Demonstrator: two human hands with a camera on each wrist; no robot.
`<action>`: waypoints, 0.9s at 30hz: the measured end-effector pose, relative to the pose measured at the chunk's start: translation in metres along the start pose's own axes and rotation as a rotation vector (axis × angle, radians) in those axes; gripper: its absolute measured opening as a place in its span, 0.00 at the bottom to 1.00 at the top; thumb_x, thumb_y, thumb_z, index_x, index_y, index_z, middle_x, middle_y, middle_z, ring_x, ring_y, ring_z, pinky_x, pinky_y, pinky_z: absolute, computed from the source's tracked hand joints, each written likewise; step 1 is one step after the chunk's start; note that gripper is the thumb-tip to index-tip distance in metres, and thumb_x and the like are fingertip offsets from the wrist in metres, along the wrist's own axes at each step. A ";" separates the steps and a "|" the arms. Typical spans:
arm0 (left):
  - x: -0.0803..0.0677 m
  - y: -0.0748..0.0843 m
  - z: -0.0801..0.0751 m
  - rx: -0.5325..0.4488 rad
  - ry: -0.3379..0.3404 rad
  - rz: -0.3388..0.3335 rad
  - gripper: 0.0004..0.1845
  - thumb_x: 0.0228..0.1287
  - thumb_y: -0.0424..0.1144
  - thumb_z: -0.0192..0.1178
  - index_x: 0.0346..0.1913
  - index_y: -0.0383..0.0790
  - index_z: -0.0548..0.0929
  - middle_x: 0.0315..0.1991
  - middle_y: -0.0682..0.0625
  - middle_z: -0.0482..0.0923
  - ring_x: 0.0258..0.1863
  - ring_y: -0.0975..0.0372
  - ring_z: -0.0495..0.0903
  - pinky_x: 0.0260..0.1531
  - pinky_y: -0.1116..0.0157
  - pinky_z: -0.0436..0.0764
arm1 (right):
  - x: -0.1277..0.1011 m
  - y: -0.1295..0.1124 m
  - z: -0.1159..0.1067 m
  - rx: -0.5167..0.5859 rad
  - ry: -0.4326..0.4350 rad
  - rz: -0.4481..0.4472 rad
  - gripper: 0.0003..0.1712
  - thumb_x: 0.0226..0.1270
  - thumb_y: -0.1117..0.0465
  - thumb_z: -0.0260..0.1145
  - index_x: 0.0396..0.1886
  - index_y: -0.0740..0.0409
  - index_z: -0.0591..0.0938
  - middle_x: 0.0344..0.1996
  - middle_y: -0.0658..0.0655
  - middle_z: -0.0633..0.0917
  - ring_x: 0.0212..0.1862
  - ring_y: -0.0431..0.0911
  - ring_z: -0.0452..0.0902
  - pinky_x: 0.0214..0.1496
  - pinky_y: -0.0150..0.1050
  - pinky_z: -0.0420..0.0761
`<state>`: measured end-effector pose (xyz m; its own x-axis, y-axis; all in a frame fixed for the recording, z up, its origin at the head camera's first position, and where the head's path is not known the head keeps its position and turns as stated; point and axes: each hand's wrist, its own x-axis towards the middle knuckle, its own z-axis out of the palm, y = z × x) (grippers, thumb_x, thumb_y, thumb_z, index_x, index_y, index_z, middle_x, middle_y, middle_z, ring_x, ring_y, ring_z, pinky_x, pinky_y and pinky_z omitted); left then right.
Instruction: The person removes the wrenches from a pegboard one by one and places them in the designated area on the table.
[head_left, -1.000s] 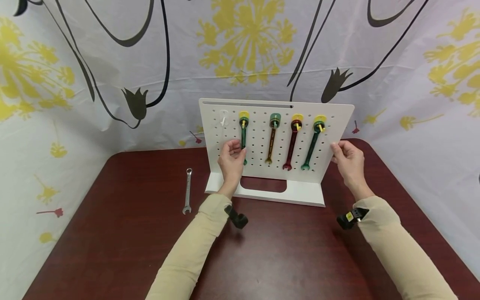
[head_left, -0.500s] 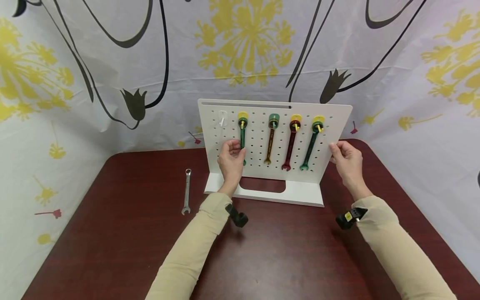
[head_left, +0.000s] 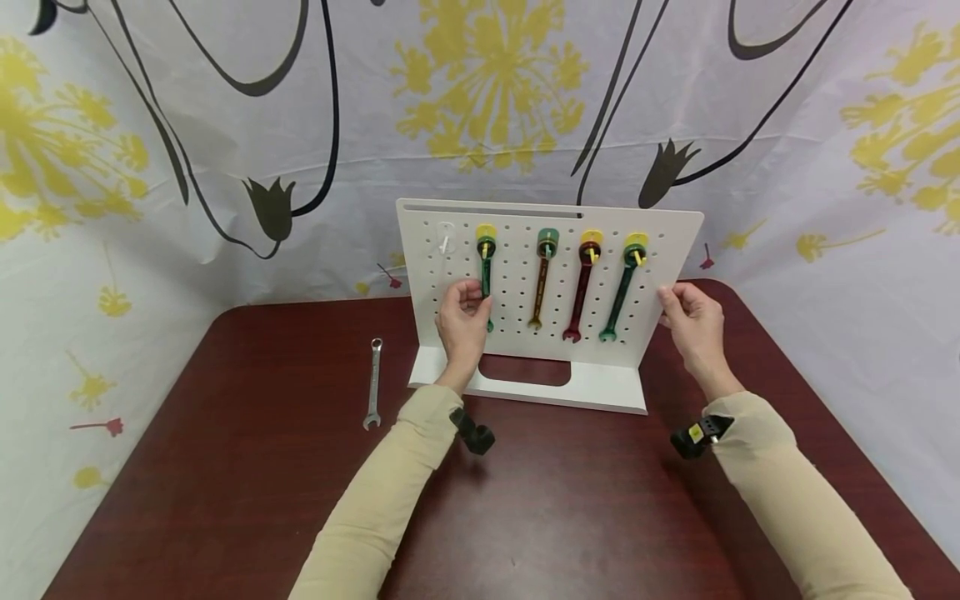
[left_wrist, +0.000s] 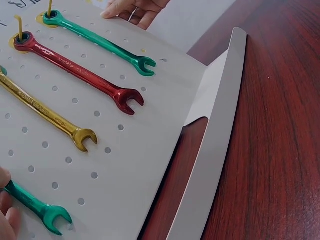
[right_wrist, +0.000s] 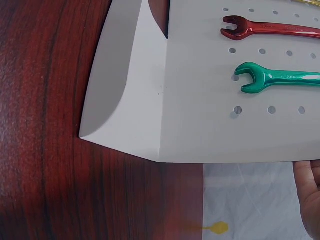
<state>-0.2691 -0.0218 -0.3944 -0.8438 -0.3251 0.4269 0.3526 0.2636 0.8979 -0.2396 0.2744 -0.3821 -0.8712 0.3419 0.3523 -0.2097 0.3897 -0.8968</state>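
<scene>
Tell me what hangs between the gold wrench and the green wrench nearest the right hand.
The red wrench hangs between them on the pegboard, seen in the head view.

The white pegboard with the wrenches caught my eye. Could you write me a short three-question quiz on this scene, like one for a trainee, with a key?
1. Multiple choice: how many wrenches hang on the white pegboard? a) two b) four c) six
2. True or false: the silver wrench lies on the table.
3. Fill in the blank: the person's left grip holds a wrench coloured ____.

Key: 1. b; 2. true; 3. green, the green wrench hanging leftmost in the head view.
</scene>
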 end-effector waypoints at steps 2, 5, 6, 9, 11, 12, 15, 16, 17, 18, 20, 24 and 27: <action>0.000 0.000 0.000 0.005 -0.008 -0.004 0.13 0.53 0.30 0.67 0.42 0.35 0.79 0.36 0.45 0.82 0.35 0.58 0.83 0.36 0.68 0.82 | 0.000 0.000 0.000 -0.004 -0.002 0.005 0.17 0.68 0.54 0.59 0.39 0.67 0.79 0.26 0.37 0.78 0.29 0.34 0.72 0.34 0.17 0.77; 0.001 0.000 -0.001 0.005 -0.022 -0.006 0.13 0.54 0.30 0.67 0.42 0.35 0.80 0.36 0.45 0.82 0.34 0.58 0.82 0.35 0.68 0.82 | 0.000 -0.001 0.001 -0.005 -0.004 0.013 0.17 0.68 0.54 0.59 0.39 0.67 0.79 0.27 0.36 0.79 0.31 0.32 0.74 0.34 0.17 0.77; 0.001 0.000 -0.001 0.005 -0.027 -0.004 0.13 0.54 0.30 0.67 0.42 0.35 0.80 0.36 0.44 0.82 0.34 0.58 0.82 0.35 0.68 0.82 | 0.000 0.000 0.001 -0.006 -0.003 0.012 0.18 0.68 0.53 0.59 0.39 0.67 0.79 0.27 0.35 0.79 0.32 0.32 0.74 0.34 0.17 0.77; 0.001 0.001 -0.002 0.005 -0.044 0.005 0.13 0.54 0.29 0.67 0.43 0.34 0.80 0.36 0.44 0.82 0.34 0.58 0.82 0.35 0.68 0.82 | 0.000 0.000 0.001 -0.004 -0.002 0.010 0.18 0.68 0.53 0.59 0.39 0.67 0.79 0.27 0.35 0.79 0.33 0.32 0.74 0.35 0.18 0.77; 0.001 0.001 -0.003 0.009 -0.055 0.009 0.13 0.54 0.29 0.67 0.43 0.34 0.80 0.37 0.43 0.83 0.34 0.57 0.83 0.35 0.68 0.82 | 0.000 0.000 0.001 -0.008 0.001 0.005 0.18 0.68 0.52 0.59 0.39 0.66 0.79 0.27 0.35 0.79 0.33 0.31 0.75 0.35 0.18 0.77; 0.001 0.001 -0.003 0.012 -0.059 0.011 0.12 0.54 0.29 0.67 0.43 0.34 0.80 0.37 0.43 0.83 0.34 0.57 0.83 0.35 0.68 0.82 | 0.000 -0.001 0.001 -0.012 0.000 0.003 0.18 0.68 0.52 0.59 0.39 0.66 0.79 0.27 0.35 0.79 0.32 0.31 0.74 0.35 0.17 0.77; 0.001 0.001 -0.004 0.017 -0.070 0.014 0.12 0.54 0.29 0.67 0.42 0.34 0.80 0.37 0.43 0.83 0.35 0.57 0.83 0.36 0.69 0.82 | -0.001 -0.002 0.000 -0.012 0.003 0.000 0.18 0.68 0.52 0.59 0.38 0.66 0.79 0.26 0.37 0.78 0.29 0.32 0.72 0.34 0.17 0.77; 0.001 0.000 -0.005 0.017 -0.074 0.017 0.12 0.54 0.30 0.67 0.42 0.34 0.80 0.37 0.43 0.83 0.35 0.57 0.83 0.36 0.69 0.82 | -0.001 -0.002 0.000 -0.013 0.002 0.001 0.18 0.68 0.52 0.59 0.38 0.66 0.79 0.25 0.37 0.78 0.29 0.32 0.71 0.34 0.17 0.77; 0.000 0.000 -0.005 0.014 -0.079 0.022 0.12 0.54 0.30 0.67 0.42 0.33 0.80 0.37 0.43 0.83 0.35 0.57 0.83 0.37 0.68 0.82 | -0.001 -0.002 0.000 -0.014 0.001 0.001 0.18 0.68 0.52 0.59 0.38 0.66 0.79 0.25 0.38 0.78 0.28 0.33 0.71 0.34 0.17 0.77; 0.000 0.000 -0.006 0.011 -0.084 0.027 0.12 0.55 0.30 0.67 0.42 0.33 0.80 0.37 0.43 0.83 0.35 0.57 0.83 0.37 0.68 0.82 | -0.001 -0.002 0.000 -0.013 0.002 0.003 0.18 0.68 0.52 0.59 0.38 0.67 0.79 0.26 0.38 0.78 0.28 0.33 0.71 0.34 0.17 0.77; 0.000 0.000 -0.007 0.003 -0.094 0.035 0.11 0.55 0.31 0.67 0.42 0.34 0.80 0.36 0.43 0.83 0.35 0.56 0.82 0.37 0.67 0.82 | -0.002 -0.002 0.000 -0.014 -0.001 0.005 0.19 0.68 0.52 0.59 0.38 0.67 0.79 0.27 0.37 0.79 0.30 0.32 0.73 0.35 0.18 0.77; -0.002 0.000 -0.011 -0.013 -0.116 0.036 0.11 0.57 0.33 0.66 0.42 0.35 0.81 0.36 0.44 0.84 0.34 0.57 0.82 0.37 0.67 0.82 | -0.002 -0.002 0.000 -0.021 -0.007 -0.001 0.18 0.68 0.52 0.58 0.38 0.65 0.79 0.29 0.37 0.79 0.34 0.32 0.75 0.36 0.19 0.78; -0.002 0.000 -0.014 -0.027 -0.133 0.031 0.10 0.57 0.33 0.66 0.42 0.35 0.81 0.36 0.44 0.83 0.35 0.58 0.82 0.37 0.68 0.82 | -0.002 -0.001 -0.001 -0.023 -0.009 -0.002 0.16 0.68 0.52 0.58 0.37 0.62 0.80 0.29 0.38 0.79 0.34 0.32 0.75 0.37 0.19 0.78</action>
<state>-0.2617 -0.0334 -0.3936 -0.8777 -0.1937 0.4384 0.3890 0.2465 0.8877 -0.2377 0.2740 -0.3815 -0.8750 0.3331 0.3512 -0.2009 0.4100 -0.8897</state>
